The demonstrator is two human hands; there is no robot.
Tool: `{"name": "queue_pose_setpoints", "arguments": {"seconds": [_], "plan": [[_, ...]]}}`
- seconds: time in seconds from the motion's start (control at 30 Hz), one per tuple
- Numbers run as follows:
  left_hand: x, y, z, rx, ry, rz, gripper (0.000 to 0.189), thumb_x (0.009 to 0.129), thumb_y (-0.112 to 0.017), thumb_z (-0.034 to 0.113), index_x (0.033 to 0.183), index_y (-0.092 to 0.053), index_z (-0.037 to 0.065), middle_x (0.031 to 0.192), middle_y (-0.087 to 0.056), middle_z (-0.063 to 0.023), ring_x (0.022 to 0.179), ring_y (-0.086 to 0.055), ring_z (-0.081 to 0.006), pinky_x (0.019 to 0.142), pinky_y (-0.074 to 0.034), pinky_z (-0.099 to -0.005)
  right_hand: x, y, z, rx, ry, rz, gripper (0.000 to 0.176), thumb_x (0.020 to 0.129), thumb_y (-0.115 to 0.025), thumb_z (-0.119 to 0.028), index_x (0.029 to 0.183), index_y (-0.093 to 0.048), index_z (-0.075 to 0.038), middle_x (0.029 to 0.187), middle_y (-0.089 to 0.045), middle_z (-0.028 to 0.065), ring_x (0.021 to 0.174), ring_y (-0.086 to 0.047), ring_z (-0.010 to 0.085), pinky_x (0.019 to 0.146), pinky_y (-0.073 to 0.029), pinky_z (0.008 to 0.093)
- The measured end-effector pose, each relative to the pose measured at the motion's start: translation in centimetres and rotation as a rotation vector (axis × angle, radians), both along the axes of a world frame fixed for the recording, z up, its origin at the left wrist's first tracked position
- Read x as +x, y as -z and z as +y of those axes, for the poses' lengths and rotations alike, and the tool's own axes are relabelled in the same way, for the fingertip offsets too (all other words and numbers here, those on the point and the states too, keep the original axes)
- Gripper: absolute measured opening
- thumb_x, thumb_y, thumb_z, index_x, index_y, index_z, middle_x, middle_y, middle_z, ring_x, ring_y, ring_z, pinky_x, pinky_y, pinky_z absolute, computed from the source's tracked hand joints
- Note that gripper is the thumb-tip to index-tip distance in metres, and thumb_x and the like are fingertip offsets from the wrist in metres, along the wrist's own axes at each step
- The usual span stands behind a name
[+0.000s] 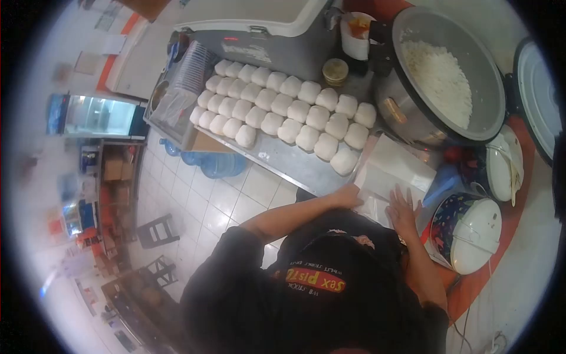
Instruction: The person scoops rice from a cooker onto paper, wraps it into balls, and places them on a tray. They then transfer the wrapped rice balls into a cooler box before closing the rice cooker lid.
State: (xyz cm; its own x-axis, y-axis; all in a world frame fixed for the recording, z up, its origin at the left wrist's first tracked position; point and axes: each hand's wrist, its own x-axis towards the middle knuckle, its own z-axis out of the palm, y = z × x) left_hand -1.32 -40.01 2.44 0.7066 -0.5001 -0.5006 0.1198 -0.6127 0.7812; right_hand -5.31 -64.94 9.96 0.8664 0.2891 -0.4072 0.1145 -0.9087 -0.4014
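White paper sheets (392,174) lie in a stack at the table's front right edge, close to my body. My right hand (403,211) rests flat on their near part, fingers spread. At their near left corner is my left hand (348,196), its fingers closed on the edge of a white sheet; the fingertips are partly hidden. Thin, shiny white material (372,207) shows between the two hands. Several rows of rounded white bundles (289,107) cover the metal table (277,159) just beyond my left hand.
A large pot of white rice (439,76) stands tilted at the back right. Patterned containers with white lids (476,233) sit to my right. Near the back are a small jar (335,71) and a white cup (356,35). Stacked plastic cups (193,68) lie at the far left.
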Motion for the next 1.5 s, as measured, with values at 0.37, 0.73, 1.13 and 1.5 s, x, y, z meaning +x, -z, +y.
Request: {"name": "queue_pose_setpoints", "arguments": {"seconds": [0.37,0.73,1.13,1.5], "plan": [[0.9,-4.5,-2.4,-0.434,-0.256,-0.385,0.024,0.088,-0.061,0.025,0.101,-0.063,0.005,0.1,-0.066,-0.0142,0.065,-0.052,-0.0173,0.062,-0.045,-0.0314,0.9,2.0,0.4,-0.09,0.023,-0.194,0.045,0.083,-0.068,-0.027,0.127,-0.064,-0.019,0.153,-0.04,0.0038,0.142,-0.031,0.0316,0.11,-0.009,0.0623],[5.4,-2.2,-5.7,0.179,0.367,-0.704,0.015,0.073,-0.07,0.027,0.068,-0.068,0.013,0.083,-0.066,-0.0039,0.095,-0.061,-0.0263,0.083,-0.045,-0.0388,5.2,1.6,-2.4,0.276,0.16,-0.256,0.02,0.078,-0.072,-0.01,0.094,-0.072,0.003,0.096,-0.07,0.0177,0.096,-0.064,0.0322,0.084,-0.051,0.0368],[4.5,1.0,-4.3,-0.064,-0.212,-0.729,0.008,0.083,-0.059,0.014,0.083,-0.062,0.007,0.08,-0.064,-0.0149,0.084,-0.063,-0.0355,0.083,-0.046,-0.0493,4.3,6.4,-1.3,0.231,0.538,-0.236,0.017,0.092,-0.052,-0.004,0.105,-0.062,0.002,0.106,-0.065,0.0219,0.105,-0.059,0.0377,0.089,-0.046,0.0402],[5.1,2.5,-4.0,0.029,0.12,-0.923,0.007,0.079,-0.056,0.012,0.081,-0.056,0.006,0.087,-0.055,-0.0139,0.088,-0.055,-0.0314,0.079,-0.044,-0.0439,2.6,9.2,-2.1,0.257,0.248,-0.543,0.019,0.078,-0.055,0.004,0.092,-0.066,-0.001,0.096,-0.063,0.0177,0.095,-0.059,0.0361,0.086,-0.047,0.0409]]}}
